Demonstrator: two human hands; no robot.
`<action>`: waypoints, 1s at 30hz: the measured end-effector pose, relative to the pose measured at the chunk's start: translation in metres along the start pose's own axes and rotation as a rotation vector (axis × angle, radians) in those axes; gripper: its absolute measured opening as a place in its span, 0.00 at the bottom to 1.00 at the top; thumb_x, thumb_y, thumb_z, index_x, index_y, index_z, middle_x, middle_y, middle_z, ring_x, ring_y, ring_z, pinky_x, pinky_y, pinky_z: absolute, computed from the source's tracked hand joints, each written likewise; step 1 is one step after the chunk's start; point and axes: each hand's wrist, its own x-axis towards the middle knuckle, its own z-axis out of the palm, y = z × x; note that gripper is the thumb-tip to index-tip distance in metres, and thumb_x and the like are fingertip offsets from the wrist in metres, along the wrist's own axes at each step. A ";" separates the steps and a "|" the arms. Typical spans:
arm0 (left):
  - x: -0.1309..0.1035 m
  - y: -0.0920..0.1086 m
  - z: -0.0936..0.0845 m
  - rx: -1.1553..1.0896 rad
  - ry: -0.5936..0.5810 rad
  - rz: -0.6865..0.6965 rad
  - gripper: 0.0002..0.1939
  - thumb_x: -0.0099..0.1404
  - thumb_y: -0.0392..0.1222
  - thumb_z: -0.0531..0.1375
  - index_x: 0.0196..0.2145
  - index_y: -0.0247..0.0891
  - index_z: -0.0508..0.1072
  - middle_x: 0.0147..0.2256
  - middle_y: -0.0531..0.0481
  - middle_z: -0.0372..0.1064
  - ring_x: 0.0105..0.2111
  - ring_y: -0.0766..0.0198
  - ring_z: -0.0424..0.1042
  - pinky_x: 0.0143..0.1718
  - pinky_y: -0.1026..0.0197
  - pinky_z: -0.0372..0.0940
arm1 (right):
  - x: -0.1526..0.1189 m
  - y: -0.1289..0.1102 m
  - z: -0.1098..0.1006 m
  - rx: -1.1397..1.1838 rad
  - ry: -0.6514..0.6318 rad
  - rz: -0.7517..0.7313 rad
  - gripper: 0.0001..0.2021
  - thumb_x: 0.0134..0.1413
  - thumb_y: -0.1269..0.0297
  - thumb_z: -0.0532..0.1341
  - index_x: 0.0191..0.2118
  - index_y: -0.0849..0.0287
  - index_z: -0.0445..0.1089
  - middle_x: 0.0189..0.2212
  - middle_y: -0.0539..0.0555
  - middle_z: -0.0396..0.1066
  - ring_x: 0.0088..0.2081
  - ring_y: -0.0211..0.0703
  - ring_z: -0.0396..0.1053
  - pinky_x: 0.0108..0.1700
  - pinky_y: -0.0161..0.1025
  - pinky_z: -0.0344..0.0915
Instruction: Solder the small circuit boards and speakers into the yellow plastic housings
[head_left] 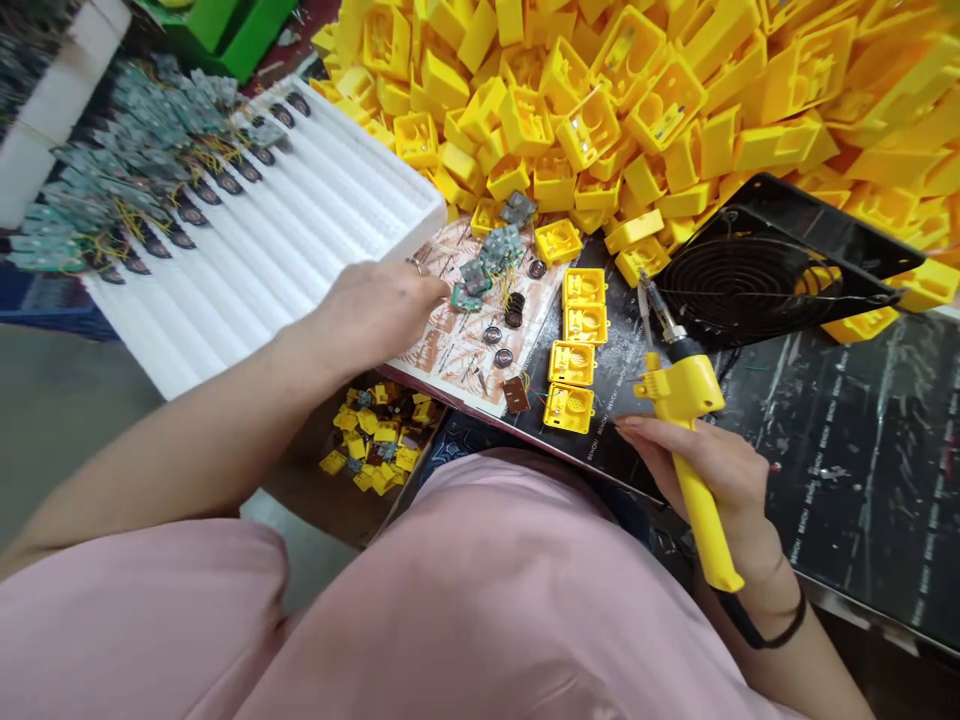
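Tip close to plastic

Right of centre, the right hand (716,465) grips a soldering iron (681,388); its tip (648,285), if hot, could melt the nearby yellow box (637,258). The left hand (386,312) is curled, contents unclear; a nudge could scatter the circuit boards (501,248) at centre.

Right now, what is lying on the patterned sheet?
On the sheet lie grey-green circuit boards and dark round parts, some stacked. Anything beneath the left hand is covered and cannot be seen.
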 end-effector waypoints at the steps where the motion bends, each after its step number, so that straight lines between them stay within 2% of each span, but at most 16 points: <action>1: -0.005 -0.001 0.008 0.040 -0.012 -0.013 0.14 0.72 0.44 0.54 0.40 0.39 0.79 0.31 0.43 0.75 0.40 0.45 0.80 0.44 0.45 0.74 | -0.001 0.000 0.001 0.003 0.000 0.006 0.17 0.59 0.77 0.70 0.50 0.50 0.75 0.38 0.46 0.84 0.34 0.41 0.83 0.36 0.33 0.77; 4: -0.014 0.002 0.024 0.153 -0.002 -0.042 0.16 0.72 0.41 0.54 0.52 0.38 0.77 0.39 0.41 0.78 0.43 0.46 0.80 0.45 0.48 0.75 | -0.001 -0.001 0.002 0.008 0.008 0.013 0.16 0.58 0.76 0.71 0.48 0.52 0.74 0.40 0.48 0.84 0.36 0.42 0.83 0.40 0.34 0.79; 7: -0.019 0.003 0.027 0.180 0.004 -0.047 0.20 0.72 0.38 0.52 0.57 0.38 0.75 0.41 0.39 0.78 0.43 0.45 0.80 0.43 0.47 0.75 | 0.000 -0.004 0.002 -0.011 0.011 0.034 0.15 0.59 0.75 0.71 0.47 0.52 0.73 0.40 0.48 0.84 0.36 0.43 0.83 0.40 0.35 0.79; 11: -0.020 -0.004 0.033 0.074 -0.011 0.064 0.18 0.73 0.38 0.52 0.54 0.41 0.78 0.42 0.41 0.78 0.43 0.49 0.80 0.45 0.51 0.74 | -0.001 -0.004 0.004 0.000 0.016 0.046 0.15 0.59 0.74 0.71 0.49 0.52 0.73 0.41 0.49 0.84 0.37 0.43 0.84 0.41 0.36 0.80; 14: -0.016 -0.009 0.044 0.017 -0.014 0.161 0.18 0.74 0.39 0.52 0.53 0.43 0.79 0.44 0.43 0.79 0.45 0.52 0.79 0.48 0.53 0.73 | -0.001 -0.003 0.010 0.022 0.015 0.051 0.17 0.58 0.71 0.72 0.50 0.53 0.72 0.46 0.52 0.83 0.42 0.46 0.84 0.45 0.40 0.81; 17: -0.013 -0.010 0.049 -0.052 0.022 0.185 0.17 0.75 0.42 0.51 0.47 0.43 0.80 0.42 0.45 0.80 0.44 0.52 0.80 0.50 0.52 0.73 | 0.001 -0.002 0.016 0.050 -0.016 0.082 0.19 0.59 0.68 0.72 0.53 0.51 0.70 0.52 0.55 0.81 0.47 0.48 0.83 0.48 0.42 0.80; 19: -0.013 -0.006 0.047 -0.136 0.034 0.209 0.16 0.75 0.44 0.52 0.44 0.44 0.81 0.42 0.45 0.80 0.44 0.52 0.80 0.51 0.51 0.73 | 0.007 -0.001 0.020 0.055 -0.017 0.093 0.18 0.61 0.68 0.71 0.54 0.50 0.69 0.53 0.54 0.81 0.48 0.46 0.82 0.48 0.41 0.79; 24: -0.014 0.018 0.041 -0.329 0.062 0.354 0.13 0.74 0.45 0.56 0.37 0.45 0.81 0.43 0.47 0.81 0.48 0.52 0.78 0.55 0.47 0.70 | 0.041 0.006 0.036 -0.116 -0.036 0.004 0.11 0.68 0.67 0.64 0.53 0.50 0.69 0.43 0.50 0.80 0.43 0.43 0.80 0.49 0.41 0.74; 26: -0.011 0.030 0.045 -0.384 0.055 0.330 0.12 0.73 0.44 0.58 0.38 0.45 0.81 0.41 0.49 0.82 0.47 0.53 0.78 0.57 0.46 0.69 | 0.054 0.009 0.044 -0.210 -0.081 -0.071 0.09 0.71 0.69 0.59 0.52 0.51 0.69 0.37 0.48 0.78 0.40 0.42 0.78 0.54 0.43 0.71; 30: -0.003 0.048 0.056 -0.483 0.066 0.197 0.08 0.70 0.44 0.62 0.41 0.44 0.81 0.38 0.50 0.83 0.44 0.54 0.78 0.59 0.45 0.65 | 0.060 0.010 0.050 -0.321 -0.152 -0.122 0.10 0.71 0.70 0.58 0.54 0.54 0.71 0.31 0.48 0.72 0.36 0.43 0.72 0.49 0.42 0.67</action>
